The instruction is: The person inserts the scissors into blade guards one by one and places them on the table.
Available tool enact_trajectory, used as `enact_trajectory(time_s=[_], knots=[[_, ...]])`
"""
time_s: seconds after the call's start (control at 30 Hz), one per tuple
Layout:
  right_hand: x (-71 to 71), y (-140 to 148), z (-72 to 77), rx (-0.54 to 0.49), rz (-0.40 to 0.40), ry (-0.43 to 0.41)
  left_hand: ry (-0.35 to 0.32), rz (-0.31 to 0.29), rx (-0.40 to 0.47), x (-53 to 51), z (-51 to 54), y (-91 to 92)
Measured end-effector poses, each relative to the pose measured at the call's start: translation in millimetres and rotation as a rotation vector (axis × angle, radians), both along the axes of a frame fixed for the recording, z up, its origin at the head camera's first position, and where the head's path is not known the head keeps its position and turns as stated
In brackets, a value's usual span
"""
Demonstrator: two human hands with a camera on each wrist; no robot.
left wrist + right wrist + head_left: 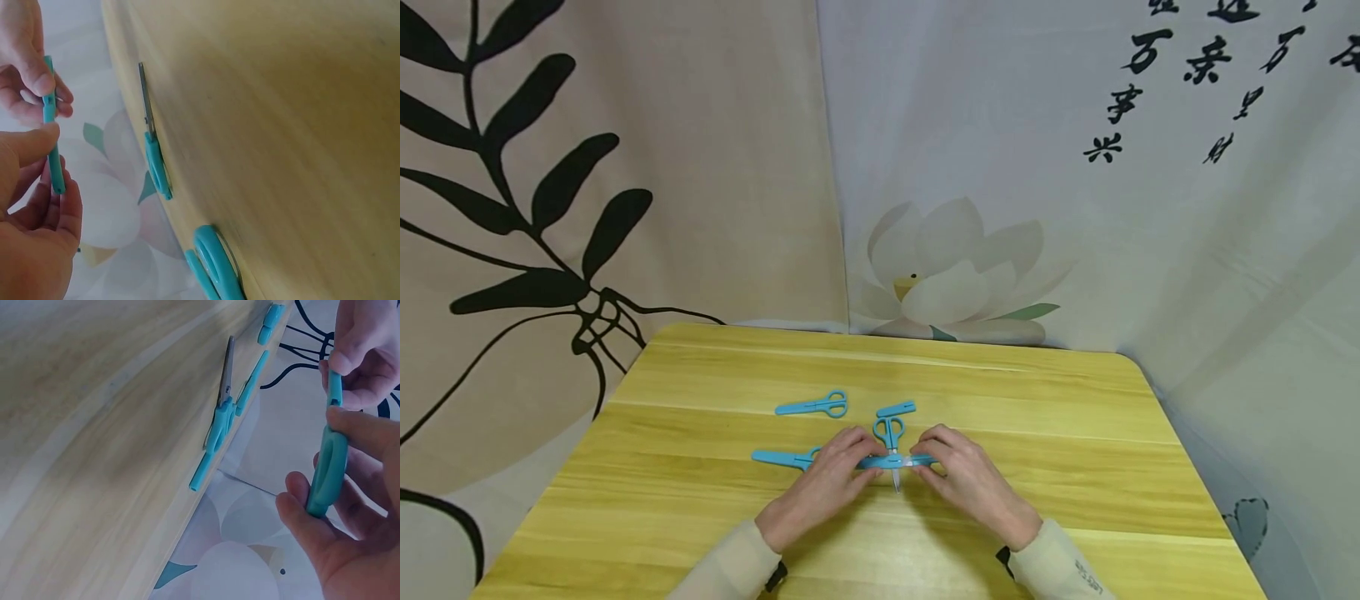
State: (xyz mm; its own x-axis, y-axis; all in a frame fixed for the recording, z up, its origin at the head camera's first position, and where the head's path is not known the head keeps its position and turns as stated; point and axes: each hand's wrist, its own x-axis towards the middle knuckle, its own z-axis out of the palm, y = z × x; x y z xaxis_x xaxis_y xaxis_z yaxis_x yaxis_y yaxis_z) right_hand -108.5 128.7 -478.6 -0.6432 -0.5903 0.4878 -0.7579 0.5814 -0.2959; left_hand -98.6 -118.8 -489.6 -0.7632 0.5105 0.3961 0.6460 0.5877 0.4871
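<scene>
A blue pair of scissors is held level between both hands in the head view. My left hand [832, 483] pinches its narrow end [335, 389]; my right hand [973, 485] grips the handle end [329, 472], loops partly hidden by fingers. Whether the narrow end is a cover cannot be told. Behind the hands lie uncovered scissors [889, 432], their metal blades [897, 481] toward the person, beneath the held pair in the head view. A short blue cover [896, 409] lies just beyond their handles.
Covered blue scissors [811, 407] lie farther back on the left of the wooden table [1037, 417]. Another covered pair [781, 458] lies beside my left hand, its handle partly hidden. Printed curtains [737, 167] hang behind the table's far edge.
</scene>
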Motion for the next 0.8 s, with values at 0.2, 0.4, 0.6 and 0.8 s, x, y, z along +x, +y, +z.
enact_trajectory(time_s=[0.2, 0.4, 0.6, 0.8], knots=[[-0.4, -1.0, -0.3, -0.001, -0.005, -0.002, 0.043, -0.003, 0.000, -1.5, -0.7, -1.3], [0.0, -2.7, 1.8, -0.006, -0.016, -0.013, 0.080, -0.007, -0.005, -2.9, -0.7, -0.8], [0.1, -3.7, 1.6, -0.011, -0.024, -0.008, 0.070, -0.010, -0.007, -3.4, 0.9, 0.0], [-0.3, -5.0, -0.4, -0.011, -0.028, 0.003, 0.076, -0.004, -0.020, -3.8, 2.1, 0.9]])
